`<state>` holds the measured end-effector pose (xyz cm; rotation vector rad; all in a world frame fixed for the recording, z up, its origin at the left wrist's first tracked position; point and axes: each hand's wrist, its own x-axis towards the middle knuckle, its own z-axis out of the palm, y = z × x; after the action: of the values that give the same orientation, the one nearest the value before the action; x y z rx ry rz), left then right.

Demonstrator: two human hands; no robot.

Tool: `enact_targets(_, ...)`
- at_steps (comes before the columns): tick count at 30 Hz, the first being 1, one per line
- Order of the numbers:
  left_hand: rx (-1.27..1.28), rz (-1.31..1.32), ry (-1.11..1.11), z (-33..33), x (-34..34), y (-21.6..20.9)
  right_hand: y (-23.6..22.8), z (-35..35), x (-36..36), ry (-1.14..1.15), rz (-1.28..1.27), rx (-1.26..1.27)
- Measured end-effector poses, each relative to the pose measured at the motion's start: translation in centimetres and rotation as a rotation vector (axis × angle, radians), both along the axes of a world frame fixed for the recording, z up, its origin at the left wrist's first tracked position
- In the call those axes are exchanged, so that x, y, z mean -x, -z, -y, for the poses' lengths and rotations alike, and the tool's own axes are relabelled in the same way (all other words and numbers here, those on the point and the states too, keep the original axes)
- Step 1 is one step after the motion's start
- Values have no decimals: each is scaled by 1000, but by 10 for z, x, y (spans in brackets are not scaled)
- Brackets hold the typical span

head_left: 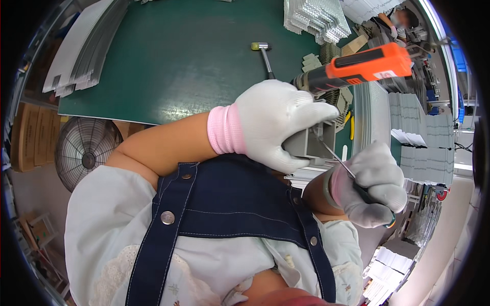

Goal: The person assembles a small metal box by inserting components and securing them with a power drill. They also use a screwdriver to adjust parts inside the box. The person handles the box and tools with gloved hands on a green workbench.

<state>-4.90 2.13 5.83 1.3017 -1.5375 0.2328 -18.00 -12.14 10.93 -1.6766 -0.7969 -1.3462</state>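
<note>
My left hand (273,120), in a white glove with a pink cuff, grips a grey box-shaped metal part (304,145) between thumb and fingers. My gloved right hand (375,186) is closed around the dark handle of a screwdriver-like tool (339,160). Its thin metal shaft slants up and left, with the tip at the open side of the metal part. Whether the tip touches it I cannot tell. Just above my left fingers is an orange and black power screwdriver (357,69). A small mallet (265,58) with a yellow-green face lies beyond my left hand.
On the green table (168,61) stand stacks of metal panels, at far left (92,46) and far back (316,18). Small grey parts (311,62) and a yellow-handled tool (352,126) lie right of my left hand. A fan (88,148) stands lower left. Another person (400,23) works far right.
</note>
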Motion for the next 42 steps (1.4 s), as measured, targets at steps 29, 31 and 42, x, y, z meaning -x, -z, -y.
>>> enact_targets(29,-226,79,-145,-53,-38,3,132,155,44,984,-460,267)
enact_targets(31,-231,36,-131,-54,-43,11,164,197,69,1124,-540,159)
enact_targets(42,-241,-147,-15,-46,-22,23,219,236,73,1207,-652,228)
